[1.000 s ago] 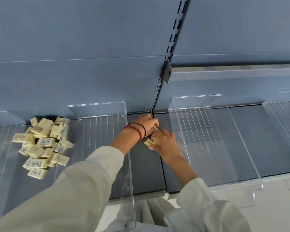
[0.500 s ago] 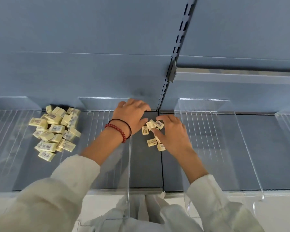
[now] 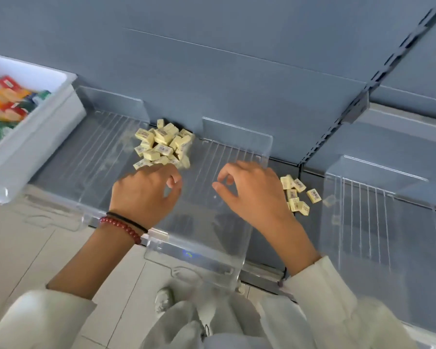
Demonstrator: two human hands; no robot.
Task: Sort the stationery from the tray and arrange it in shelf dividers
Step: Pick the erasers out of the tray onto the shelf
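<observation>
Now my left hand (image 3: 146, 195) and right hand (image 3: 254, 197) hover loosely curled, holding nothing, while the tray (image 3: 43, 132) of unsorted stationery (image 3: 8, 107) sits well off leftward, nearer my left hand.

Grey shelf (image 3: 269, 238) with erasers (image 3: 161, 144), clear dividers (image 3: 233, 147).

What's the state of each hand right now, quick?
Left hand: open, loosely curled, holding nothing.
Right hand: open, loosely curled, holding nothing.
</observation>
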